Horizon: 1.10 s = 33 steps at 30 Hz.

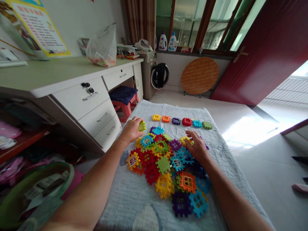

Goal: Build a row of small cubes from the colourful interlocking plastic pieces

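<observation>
My left hand [132,131] pinches a yellow-green plastic interlocking block [142,126] at the left of a loose pile. On the right, my right hand [198,146] is over the pile with its fingers apart, close to a yellow block [184,140]; whether it touches that block is hard to tell. The pile has square notched blocks in several colours, among them a red block [152,173], an orange window block [187,182] and a dark purple block [181,204]. Beyond it runs a row of blocks, from a yellow block [156,117] to a green block [207,125].
A pale cloth [134,205] covers the low table under the blocks. Left of it stand a white desk [79,109] and a stool with a dark cushion [124,95]. Further back are a washing machine [148,73] and a round wooden board [199,75].
</observation>
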Motion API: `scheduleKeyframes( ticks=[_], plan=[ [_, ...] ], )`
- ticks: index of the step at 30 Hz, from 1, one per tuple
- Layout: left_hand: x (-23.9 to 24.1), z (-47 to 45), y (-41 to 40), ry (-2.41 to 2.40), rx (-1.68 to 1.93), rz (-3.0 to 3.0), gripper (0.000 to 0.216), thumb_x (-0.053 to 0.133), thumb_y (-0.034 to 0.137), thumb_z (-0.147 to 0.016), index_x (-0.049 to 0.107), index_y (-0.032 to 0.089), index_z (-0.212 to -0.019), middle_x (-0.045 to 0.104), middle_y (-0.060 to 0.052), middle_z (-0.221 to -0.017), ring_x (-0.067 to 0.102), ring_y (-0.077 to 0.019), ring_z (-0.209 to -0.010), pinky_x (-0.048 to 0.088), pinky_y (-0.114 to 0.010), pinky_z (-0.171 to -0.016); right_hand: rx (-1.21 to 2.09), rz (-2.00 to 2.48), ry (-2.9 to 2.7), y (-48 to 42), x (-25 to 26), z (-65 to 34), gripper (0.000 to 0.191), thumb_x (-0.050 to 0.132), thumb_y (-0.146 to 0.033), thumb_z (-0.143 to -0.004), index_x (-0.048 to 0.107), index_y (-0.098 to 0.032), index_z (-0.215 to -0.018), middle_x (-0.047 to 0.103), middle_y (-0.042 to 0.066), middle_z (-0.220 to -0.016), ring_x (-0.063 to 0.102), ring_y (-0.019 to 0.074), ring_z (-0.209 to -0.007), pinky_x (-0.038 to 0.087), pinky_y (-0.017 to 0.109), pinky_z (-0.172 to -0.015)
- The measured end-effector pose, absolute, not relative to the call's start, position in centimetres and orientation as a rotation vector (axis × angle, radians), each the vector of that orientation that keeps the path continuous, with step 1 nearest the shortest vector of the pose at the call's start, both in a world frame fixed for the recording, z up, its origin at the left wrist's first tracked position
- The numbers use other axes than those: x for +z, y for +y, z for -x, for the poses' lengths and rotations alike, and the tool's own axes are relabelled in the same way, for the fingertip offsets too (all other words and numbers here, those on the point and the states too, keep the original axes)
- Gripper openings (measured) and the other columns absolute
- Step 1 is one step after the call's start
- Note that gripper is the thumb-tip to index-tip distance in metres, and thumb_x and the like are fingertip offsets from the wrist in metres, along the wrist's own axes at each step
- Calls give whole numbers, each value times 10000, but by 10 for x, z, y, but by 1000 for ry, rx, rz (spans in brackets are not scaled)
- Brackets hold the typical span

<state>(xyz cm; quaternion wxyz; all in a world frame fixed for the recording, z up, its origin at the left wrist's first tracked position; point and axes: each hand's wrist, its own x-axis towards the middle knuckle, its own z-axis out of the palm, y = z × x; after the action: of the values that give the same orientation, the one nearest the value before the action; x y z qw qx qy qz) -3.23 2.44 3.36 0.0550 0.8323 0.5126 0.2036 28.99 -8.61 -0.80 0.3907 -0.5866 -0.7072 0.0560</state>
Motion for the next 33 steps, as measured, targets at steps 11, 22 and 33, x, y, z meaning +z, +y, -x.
scheduleKeyframes(
  ticks=[11,22,33],
  plan=[
    [8,47,44,1466,216,-2424,646,679,301,-646,549,148,-1260,567,-122,-1244,551,-259,-1134,418,-317,-983,134,1520,-1816,-85,-8,-290,308,505,-251,-860,557,-208,-1161,628,91,-1082,649,214,-917,529,387,-824],
    [24,33,58,1468,-65,-2530,493,683,314,-583,654,181,-1056,641,-81,-1097,608,-243,-990,463,-281,-853,181,1520,-1734,-82,-16,-300,321,515,-264,-838,567,-205,-1149,649,80,-1034,633,212,-883,529,398,-811],
    [36,30,113,1375,185,-2600,487,668,279,-583,621,171,-1056,617,-66,-1090,588,-219,-977,459,-276,-882,217,1566,-1412,-79,-15,-309,304,538,-331,-809,595,-199,-1077,695,69,-929,646,194,-752,550,375,-714]
  ],
)
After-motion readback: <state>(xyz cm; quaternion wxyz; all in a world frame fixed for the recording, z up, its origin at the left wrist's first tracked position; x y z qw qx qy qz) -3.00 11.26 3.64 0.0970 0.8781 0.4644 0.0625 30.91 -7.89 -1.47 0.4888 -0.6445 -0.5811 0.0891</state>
